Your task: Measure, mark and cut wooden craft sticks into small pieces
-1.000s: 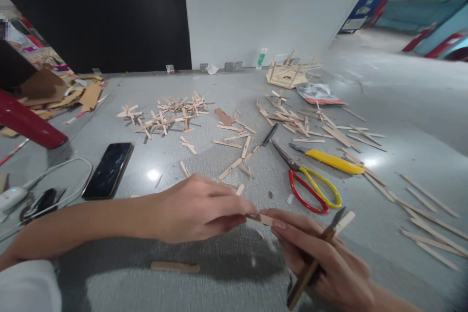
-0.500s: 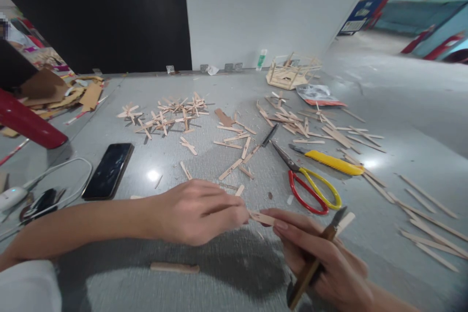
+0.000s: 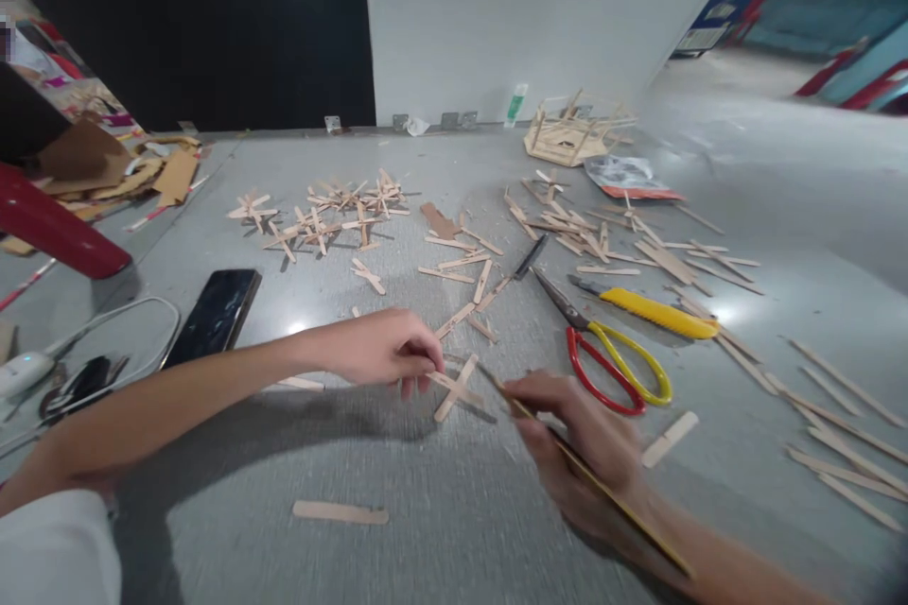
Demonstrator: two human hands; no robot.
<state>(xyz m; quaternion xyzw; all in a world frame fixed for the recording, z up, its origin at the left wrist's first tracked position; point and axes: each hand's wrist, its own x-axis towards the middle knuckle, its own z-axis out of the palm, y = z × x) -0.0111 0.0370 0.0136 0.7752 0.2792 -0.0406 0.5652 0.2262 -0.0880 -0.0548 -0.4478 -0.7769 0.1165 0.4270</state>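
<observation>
My left hand pinches one end of a craft stick that lies across another, the two making an X of crossed craft sticks just over the table. From the right, my right hand grips a slim knife like a pen. Its thin tip points toward the crossed sticks, apparently a little apart from them; blur hides the blade's shape. A loose notched craft stick lies beside my right hand. Another single stick rests nearer to me.
Scissors and a yellow utility knife lie right of centre. Crossed-stick pieces and loose sticks are scattered behind. A phone and white cable lie left. A stick frame stands by the wall panel.
My right hand has let go of the stick it pinched and turned the knife so its tip points left. The left hand has moved left and away, still holding the stick.
</observation>
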